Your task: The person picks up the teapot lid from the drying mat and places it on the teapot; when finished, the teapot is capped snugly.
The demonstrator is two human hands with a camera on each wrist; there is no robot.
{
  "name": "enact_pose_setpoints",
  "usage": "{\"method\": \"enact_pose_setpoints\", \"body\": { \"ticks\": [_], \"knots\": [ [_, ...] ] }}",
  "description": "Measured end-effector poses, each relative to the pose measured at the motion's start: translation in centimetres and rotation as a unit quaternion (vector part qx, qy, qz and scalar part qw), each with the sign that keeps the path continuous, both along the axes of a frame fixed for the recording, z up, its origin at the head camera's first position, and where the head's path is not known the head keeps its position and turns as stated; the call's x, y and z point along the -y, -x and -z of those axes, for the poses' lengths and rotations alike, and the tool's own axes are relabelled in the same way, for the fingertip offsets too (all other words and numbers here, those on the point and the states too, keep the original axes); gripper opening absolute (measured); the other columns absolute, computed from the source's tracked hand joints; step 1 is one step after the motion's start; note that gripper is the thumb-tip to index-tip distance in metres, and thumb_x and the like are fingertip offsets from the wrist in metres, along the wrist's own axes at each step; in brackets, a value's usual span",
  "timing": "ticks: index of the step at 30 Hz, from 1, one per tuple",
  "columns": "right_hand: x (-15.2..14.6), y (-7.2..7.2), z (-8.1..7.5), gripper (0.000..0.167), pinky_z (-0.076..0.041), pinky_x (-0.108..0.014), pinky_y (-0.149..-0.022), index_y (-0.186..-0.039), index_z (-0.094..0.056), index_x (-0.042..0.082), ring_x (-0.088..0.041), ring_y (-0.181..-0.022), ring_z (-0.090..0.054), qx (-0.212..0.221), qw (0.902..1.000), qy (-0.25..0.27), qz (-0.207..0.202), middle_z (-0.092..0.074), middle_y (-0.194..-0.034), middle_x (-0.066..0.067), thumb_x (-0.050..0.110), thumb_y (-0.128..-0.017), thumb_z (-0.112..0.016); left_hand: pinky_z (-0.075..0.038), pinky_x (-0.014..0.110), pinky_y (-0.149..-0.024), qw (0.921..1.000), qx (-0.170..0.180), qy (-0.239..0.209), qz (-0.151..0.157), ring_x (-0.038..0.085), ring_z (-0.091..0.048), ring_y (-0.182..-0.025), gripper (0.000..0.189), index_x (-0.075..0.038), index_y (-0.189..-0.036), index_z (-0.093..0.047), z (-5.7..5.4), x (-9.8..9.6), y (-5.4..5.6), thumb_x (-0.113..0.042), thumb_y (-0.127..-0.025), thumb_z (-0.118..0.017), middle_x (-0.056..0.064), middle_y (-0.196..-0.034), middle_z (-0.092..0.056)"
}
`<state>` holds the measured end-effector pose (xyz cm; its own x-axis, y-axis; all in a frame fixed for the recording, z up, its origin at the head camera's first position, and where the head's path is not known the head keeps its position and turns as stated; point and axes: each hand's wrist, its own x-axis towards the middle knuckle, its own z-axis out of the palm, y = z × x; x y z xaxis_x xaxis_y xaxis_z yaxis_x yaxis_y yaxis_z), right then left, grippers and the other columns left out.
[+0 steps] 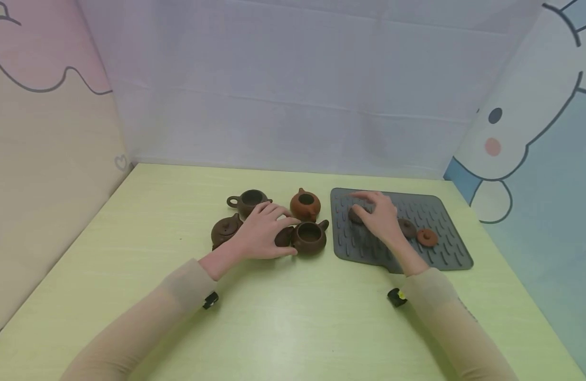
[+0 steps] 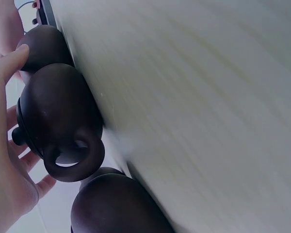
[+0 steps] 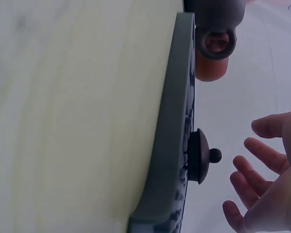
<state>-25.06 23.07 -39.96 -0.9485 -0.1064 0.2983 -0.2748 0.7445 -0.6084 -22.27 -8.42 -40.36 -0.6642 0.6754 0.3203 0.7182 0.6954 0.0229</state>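
My left hand (image 1: 266,233) arches over a dark lidded teapot (image 2: 63,111), partly hidden under it in the head view. Its thumb and fingers are spread around the lid and knob, with the thumb tip right at a dark lidless teapot (image 1: 309,237) alongside. My right hand (image 1: 379,217) hovers over a small dark lid (image 3: 199,155) that lies knob up on the grey drying mat (image 1: 361,253). Thumb and fingers of this hand are parted, and the right wrist view shows a gap between them and the knob.
Left of my left hand stands another dark lidded teapot (image 1: 224,231). A dark lidless one (image 1: 252,202) and a reddish lidless one (image 1: 305,205) are behind. Another dark lid (image 1: 406,228) and a reddish lid (image 1: 427,237) lie on the mat, right of my right wrist.
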Motion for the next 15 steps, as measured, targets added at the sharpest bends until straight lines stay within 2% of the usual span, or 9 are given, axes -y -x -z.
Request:
{"method": "enact_pose_setpoints", "body": {
  "ticks": [10,15],
  "knots": [
    [-1.1,0.4,0.0,0.035,-0.020,-0.073,-0.109,-0.133,-0.060,0.007,-0.043,-0.130,-0.046,0.089,0.9936,-0.057,0.039,-0.055,-0.140,-0.021,0.017,-0.100,-0.056,-0.036,0.051,-0.114,1.0000,0.008,-0.002,-0.005,0.025,-0.055,-0.120,0.061,-0.029,-0.128,-0.064,-0.2,0.0,-0.1,-0.066,-0.080,-0.069,-0.001,-0.125,-0.062],
    [-1.3,0.6,0.1,0.031,-0.022,-0.073,-0.108,-0.129,-0.062,0.007,-0.043,-0.128,-0.047,0.114,0.9894,-0.075,0.049,-0.056,-0.137,-0.022,0.016,-0.099,-0.056,-0.035,0.050,-0.114,0.9999,0.010,-0.004,-0.007,0.025,-0.055,-0.120,0.061,-0.030,-0.128,-0.065,-0.1,0.0,0.0,-0.067,-0.079,-0.069,-0.001,-0.124,-0.063]
  ]
}}
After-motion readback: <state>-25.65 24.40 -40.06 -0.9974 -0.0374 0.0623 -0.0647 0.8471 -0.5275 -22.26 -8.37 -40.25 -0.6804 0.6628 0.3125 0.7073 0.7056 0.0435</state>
